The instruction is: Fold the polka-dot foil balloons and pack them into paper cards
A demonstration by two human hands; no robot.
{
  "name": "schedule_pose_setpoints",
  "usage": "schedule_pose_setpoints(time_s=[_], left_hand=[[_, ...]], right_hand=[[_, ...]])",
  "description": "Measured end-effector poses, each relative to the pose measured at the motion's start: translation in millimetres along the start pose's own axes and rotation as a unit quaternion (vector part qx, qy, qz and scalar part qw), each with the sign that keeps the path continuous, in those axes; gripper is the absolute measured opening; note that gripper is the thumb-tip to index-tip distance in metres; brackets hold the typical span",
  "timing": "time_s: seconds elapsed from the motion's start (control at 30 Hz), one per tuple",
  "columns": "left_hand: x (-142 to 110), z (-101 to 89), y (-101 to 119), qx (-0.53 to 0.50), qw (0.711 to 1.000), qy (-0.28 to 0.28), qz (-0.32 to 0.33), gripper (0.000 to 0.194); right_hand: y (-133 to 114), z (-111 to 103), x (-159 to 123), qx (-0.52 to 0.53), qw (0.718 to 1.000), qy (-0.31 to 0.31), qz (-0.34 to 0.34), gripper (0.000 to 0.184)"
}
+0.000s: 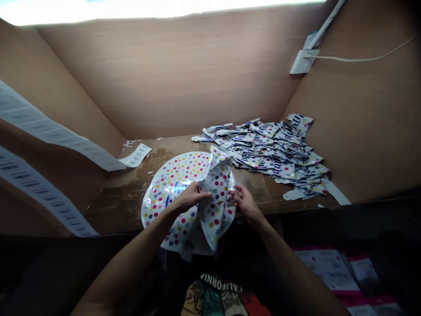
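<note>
"So how'd the foil sheet (217,186) look?"
"Shiny white, colorful dots, folded up at the table's (123,199) front edge. Left hand (190,196) pinched it; right hand (246,204) touched it, grip unclear."

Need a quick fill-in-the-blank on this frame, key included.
1. The left hand and right hand touch a foil balloon patterned with multicolored ____.
2. The pile of folded foil balloons lies toward the picture's ____ side.
3. Barcode label strips run along the picture's ____ side.
4. The shirt lettering spells "____".

Key: dots; right; left; CALIFORNIA
</note>
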State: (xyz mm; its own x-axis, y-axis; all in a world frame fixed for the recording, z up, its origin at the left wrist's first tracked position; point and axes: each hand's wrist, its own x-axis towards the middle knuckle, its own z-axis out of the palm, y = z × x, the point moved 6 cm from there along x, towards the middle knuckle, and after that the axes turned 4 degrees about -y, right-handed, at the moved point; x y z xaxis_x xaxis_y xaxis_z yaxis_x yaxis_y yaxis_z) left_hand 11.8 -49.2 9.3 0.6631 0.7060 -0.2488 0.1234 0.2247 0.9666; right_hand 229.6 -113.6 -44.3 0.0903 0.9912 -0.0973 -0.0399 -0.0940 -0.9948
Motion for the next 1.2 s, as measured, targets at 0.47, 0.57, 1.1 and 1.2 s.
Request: schedule_pose_setpoints(time_s=[0.47,0.57,1.1,1.2], left_hand=[[-27.8,0.3,5.0,0.269,0.944,0.120,0.150,0.027],[-30.1,-4.0,8.6,0.314,0.929,0.138,0.137,0.028],[-64.1,19.6,-47.0,-0.023,0.994,0.103,0.013,0.032],[-62.5,16.2,-31.6,0.030,0.997,0.070,-0.001,0.032]], right_hand=[[6.2,50.6,28.0,0.260,0.938,-0.165,0.158,0.034],[3.2,59.0,15.7,0.241,0.927,-0.240,0.160,0.051],[-6.2,36.5,-16.1,0.171,0.954,-0.234,0.071,0.027],[-20.5,38.5,-17.9,0.090,0.961,-0.260,0.020,0.019]])
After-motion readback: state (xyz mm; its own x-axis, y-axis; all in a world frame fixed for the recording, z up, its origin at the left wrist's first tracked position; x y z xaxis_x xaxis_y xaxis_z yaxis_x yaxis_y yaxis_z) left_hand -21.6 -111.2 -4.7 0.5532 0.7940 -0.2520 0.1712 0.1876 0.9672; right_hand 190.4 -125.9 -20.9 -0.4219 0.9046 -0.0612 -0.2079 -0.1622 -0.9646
